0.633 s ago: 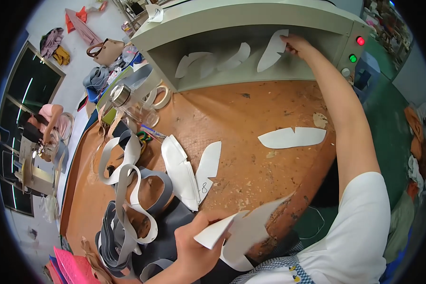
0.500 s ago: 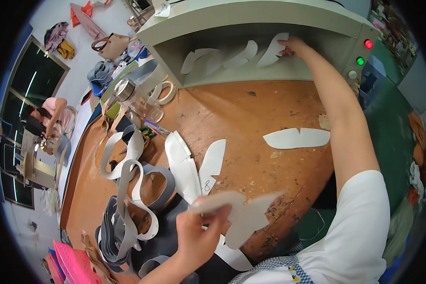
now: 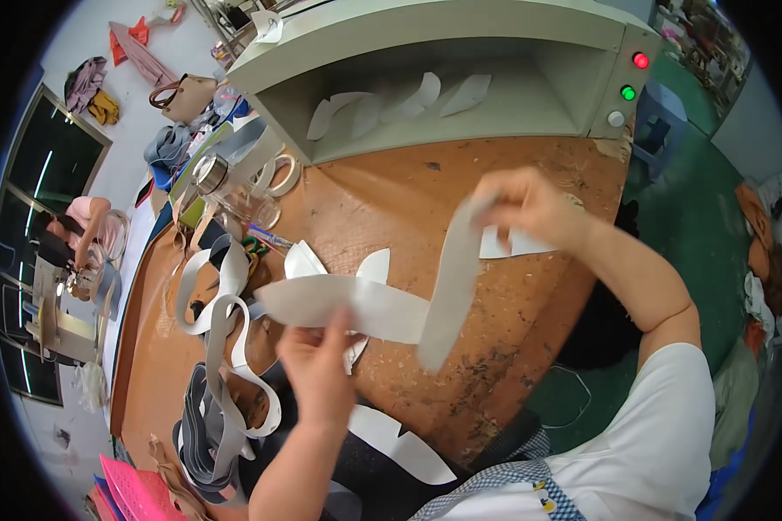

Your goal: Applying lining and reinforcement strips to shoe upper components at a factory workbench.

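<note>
Two pale, flat, curved pieces held above a worktop (image 3: 382, 204), seen from the wearer's head. The left hand (image 3: 319, 369) pinches the left-hand piece (image 3: 382, 308) between thumb and fingers near its lower edge; this piece extends roughly crosswise, its tapered end toward the left. The right hand (image 3: 530, 207), fingers bent and closed at the tips, grips the upper end of the right-hand piece (image 3: 452, 282), which hangs obliquely downward. The two pieces meet or overlap in view near the right end of the first; whether they actually touch cannot be told. Beneath the right hand, a white piece (image 3: 519, 244) lies on the worktop, partly hidden; further white pieces (image 3: 304, 260) lie behind the left-hand piece. A notched white piece (image 3: 398, 443) rests on a dark surface near the wearer's body. At the rear stands a pale grey-green machine (image 3: 443, 35), several cut pieces (image 3: 467, 95) lying within its wide opening; its right side bears a red light (image 3: 640, 60), a green light (image 3: 628, 93) and a white knob (image 3: 616, 119). On the left are a clear bottle (image 3: 254, 208) with a metal cap, a tape roll (image 3: 285, 176) and folded grey strips (image 3: 202, 425).
</note>
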Action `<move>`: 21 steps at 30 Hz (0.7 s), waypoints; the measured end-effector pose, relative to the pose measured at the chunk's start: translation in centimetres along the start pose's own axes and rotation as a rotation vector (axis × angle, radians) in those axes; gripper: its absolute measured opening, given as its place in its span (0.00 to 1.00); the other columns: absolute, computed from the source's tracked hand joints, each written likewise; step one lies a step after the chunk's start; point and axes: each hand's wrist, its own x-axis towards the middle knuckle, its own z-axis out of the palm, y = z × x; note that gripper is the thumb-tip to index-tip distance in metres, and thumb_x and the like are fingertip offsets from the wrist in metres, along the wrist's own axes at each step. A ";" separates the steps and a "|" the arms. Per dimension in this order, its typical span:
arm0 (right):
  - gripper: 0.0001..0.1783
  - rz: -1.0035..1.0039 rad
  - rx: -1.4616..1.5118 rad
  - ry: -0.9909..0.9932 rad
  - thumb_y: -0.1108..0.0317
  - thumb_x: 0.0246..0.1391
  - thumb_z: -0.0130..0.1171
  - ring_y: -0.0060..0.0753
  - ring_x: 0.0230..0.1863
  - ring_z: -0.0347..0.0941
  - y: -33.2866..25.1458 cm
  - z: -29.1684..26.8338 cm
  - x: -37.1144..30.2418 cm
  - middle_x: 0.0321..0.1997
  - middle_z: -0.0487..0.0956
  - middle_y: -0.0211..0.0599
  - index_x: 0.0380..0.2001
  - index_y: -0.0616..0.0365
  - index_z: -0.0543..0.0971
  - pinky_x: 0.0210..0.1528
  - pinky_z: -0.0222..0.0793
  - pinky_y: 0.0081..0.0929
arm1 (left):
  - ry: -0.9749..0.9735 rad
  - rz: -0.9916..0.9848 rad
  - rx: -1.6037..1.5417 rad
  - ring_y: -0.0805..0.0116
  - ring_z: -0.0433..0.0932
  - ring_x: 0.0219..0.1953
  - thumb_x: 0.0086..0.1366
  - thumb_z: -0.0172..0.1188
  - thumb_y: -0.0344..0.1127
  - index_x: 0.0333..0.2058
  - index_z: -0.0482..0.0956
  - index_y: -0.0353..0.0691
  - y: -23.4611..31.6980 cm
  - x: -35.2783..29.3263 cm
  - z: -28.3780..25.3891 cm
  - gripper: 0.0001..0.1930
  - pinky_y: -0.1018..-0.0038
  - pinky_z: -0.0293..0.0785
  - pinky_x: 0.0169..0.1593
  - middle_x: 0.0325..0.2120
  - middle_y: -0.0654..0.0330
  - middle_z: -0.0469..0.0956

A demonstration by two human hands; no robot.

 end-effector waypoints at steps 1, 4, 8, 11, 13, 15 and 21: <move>0.08 0.145 -0.017 0.086 0.70 0.58 0.57 0.19 0.28 0.74 -0.6 -2.1 0.3 0.35 0.80 0.32 0.40 0.59 0.77 0.21 0.68 0.15 | 0.109 0.103 -0.067 0.74 0.79 0.35 0.64 0.60 0.28 0.42 0.76 0.31 0.3 0.4 -0.6 0.10 0.75 0.79 0.38 0.34 0.61 0.80; 0.13 0.146 -0.358 0.351 0.62 0.61 0.53 0.19 0.33 0.72 3.1 -11.7 2.4 0.35 0.78 0.28 0.45 0.55 0.75 0.25 0.67 0.19 | 0.094 0.152 0.037 0.76 0.78 0.35 0.64 0.59 0.27 0.42 0.76 0.33 2.0 -1.0 -1.5 0.08 0.77 0.77 0.38 0.35 0.62 0.79; 0.14 0.153 -0.669 0.516 0.64 0.59 0.54 0.24 0.29 0.73 3.5 -21.6 8.1 0.31 0.78 0.32 0.45 0.60 0.74 0.21 0.67 0.24 | 0.001 0.040 0.197 0.76 0.77 0.35 0.64 0.58 0.24 0.43 0.73 0.31 1.1 -4.9 -2.2 0.09 0.78 0.76 0.38 0.35 0.61 0.78; 0.14 0.236 -0.811 0.534 0.65 0.56 0.56 0.29 0.31 0.75 4.7 -27.0 11.9 0.33 0.78 0.37 0.43 0.61 0.75 0.22 0.71 0.29 | -0.090 0.008 0.204 0.75 0.77 0.36 0.65 0.57 0.23 0.45 0.70 0.29 0.3 -6.1 -2.4 0.11 0.77 0.77 0.38 0.37 0.59 0.78; 0.17 0.257 -0.850 0.602 0.64 0.54 0.58 0.36 0.34 0.77 6.2 -27.4 13.5 0.36 0.79 0.42 0.45 0.60 0.75 0.28 0.74 0.32 | -0.086 -0.015 0.193 0.75 0.78 0.36 0.65 0.57 0.23 0.44 0.71 0.29 0.3 -6.0 -2.2 0.10 0.77 0.77 0.38 0.37 0.59 0.78; 0.19 0.284 -0.890 0.675 0.63 0.53 0.60 0.42 0.37 0.78 7.5 -27.4 14.4 0.39 0.79 0.46 0.46 0.60 0.75 0.34 0.77 0.35 | -0.087 -0.039 0.183 0.75 0.78 0.36 0.65 0.57 0.23 0.44 0.71 0.29 0.3 -5.8 -2.0 0.10 0.77 0.77 0.38 0.37 0.58 0.78; 0.26 -0.008 -1.521 0.897 0.56 0.55 0.60 0.53 0.51 0.72 8.6 -22.0 11.8 0.47 0.76 0.53 0.50 0.64 0.71 0.52 0.70 0.44 | -0.165 -0.105 0.160 0.77 0.78 0.33 0.65 0.57 0.25 0.44 0.73 0.29 0.6 -4.3 0.3 0.09 0.78 0.76 0.36 0.34 0.60 0.79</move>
